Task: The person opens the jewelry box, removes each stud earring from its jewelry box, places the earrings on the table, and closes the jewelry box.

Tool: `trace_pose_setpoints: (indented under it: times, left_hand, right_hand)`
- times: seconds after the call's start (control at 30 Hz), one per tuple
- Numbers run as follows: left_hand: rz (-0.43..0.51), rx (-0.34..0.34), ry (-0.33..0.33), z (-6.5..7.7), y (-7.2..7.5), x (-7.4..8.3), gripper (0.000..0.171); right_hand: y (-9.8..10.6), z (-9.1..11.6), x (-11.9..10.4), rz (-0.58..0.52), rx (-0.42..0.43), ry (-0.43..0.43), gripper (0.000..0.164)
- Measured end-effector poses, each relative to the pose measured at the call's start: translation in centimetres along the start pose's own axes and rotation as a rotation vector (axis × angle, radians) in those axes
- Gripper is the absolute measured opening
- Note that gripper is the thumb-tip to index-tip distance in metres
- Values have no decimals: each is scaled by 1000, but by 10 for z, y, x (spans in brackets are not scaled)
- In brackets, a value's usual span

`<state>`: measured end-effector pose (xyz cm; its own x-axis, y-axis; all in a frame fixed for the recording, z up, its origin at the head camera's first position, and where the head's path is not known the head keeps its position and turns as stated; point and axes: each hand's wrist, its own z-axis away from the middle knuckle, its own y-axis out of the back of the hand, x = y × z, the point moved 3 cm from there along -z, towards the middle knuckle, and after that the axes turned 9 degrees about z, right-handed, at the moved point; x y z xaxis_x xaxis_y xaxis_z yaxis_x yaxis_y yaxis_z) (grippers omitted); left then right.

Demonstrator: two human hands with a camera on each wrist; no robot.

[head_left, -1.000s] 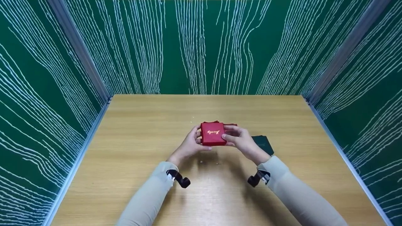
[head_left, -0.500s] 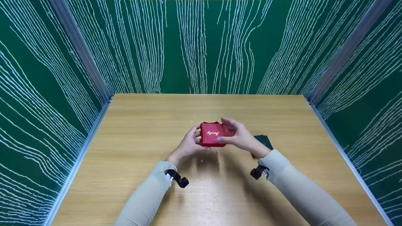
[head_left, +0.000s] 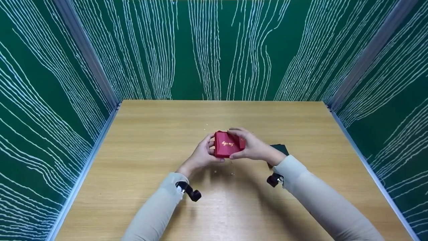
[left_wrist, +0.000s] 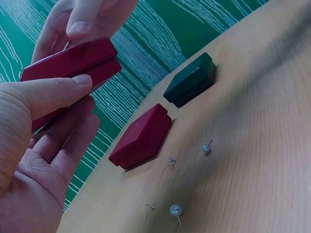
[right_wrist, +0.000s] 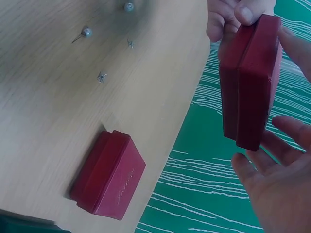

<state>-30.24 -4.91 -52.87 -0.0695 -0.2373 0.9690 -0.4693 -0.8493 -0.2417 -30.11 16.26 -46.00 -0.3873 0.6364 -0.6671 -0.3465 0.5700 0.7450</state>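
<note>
A red jewelry box point(head_left: 224, 145) with gold lettering on its face is held above the table in both hands. My left hand point(head_left: 199, 154) grips its left side; in the left wrist view the thumb point(left_wrist: 58, 94) presses along one side, with fingers behind. My right hand point(head_left: 253, 147) spans the box from the right, thumb at the near edge and index finger at the far edge. A seam between lid and base shows in the right wrist view, and the lid looks closed. The inside of the box is hidden.
A second red box point(left_wrist: 141, 138) and a dark green box point(left_wrist: 192, 80) lie on the wooden table point(head_left: 150, 134). Two pearl-headed studs point(left_wrist: 176, 210) and two tiny silver pieces point(left_wrist: 172, 162) are scattered beneath the hands. Green walls point(head_left: 187, 80) with white lines enclose the table.
My right hand has shifted its hold: the thumb moved from the box's lettered face to the near edge, and the fingers went to the far edge. The left hand stays nearly still.
</note>
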Motion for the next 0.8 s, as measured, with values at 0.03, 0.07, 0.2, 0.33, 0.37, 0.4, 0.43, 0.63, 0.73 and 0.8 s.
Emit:
trace_pose_setpoints:
  times: [0.03,0.07,0.2,0.33,0.37,0.4,0.43,0.63,0.73,0.8]
  left_hand:
    - [2,-2,3,0,0,0,109]
    - [3,-5,6,1,-1,-1,109]
    - [13,-22,4,1,-2,-1,108]
    - [4,-22,9,0,-2,-2,109]
    - [-1,-20,14,0,-2,-1,110]
    - [-7,-18,20,1,-2,-1,110]
    - [-13,-17,26,1,-2,-1,111]
    - [-44,-18,41,0,0,-2,112]
    - [-63,-14,44,0,0,-1,111]
    - [-70,-11,49,0,1,-1,111]
  right_hand:
    - [-1,0,0,13,-2,8,95]
    - [-1,-1,0,22,-3,15,94]
    - [-4,-2,1,42,-13,46,97]
    - [-4,-2,1,63,-19,52,99]
    - [-4,-2,1,67,-20,47,99]
    - [-4,-2,2,72,-20,43,98]
    - [-4,-2,2,74,-20,38,98]
    - [-4,-1,2,88,-7,45,96]
    - [-3,-1,2,88,1,49,96]
    - [-2,-1,1,73,0,44,95]
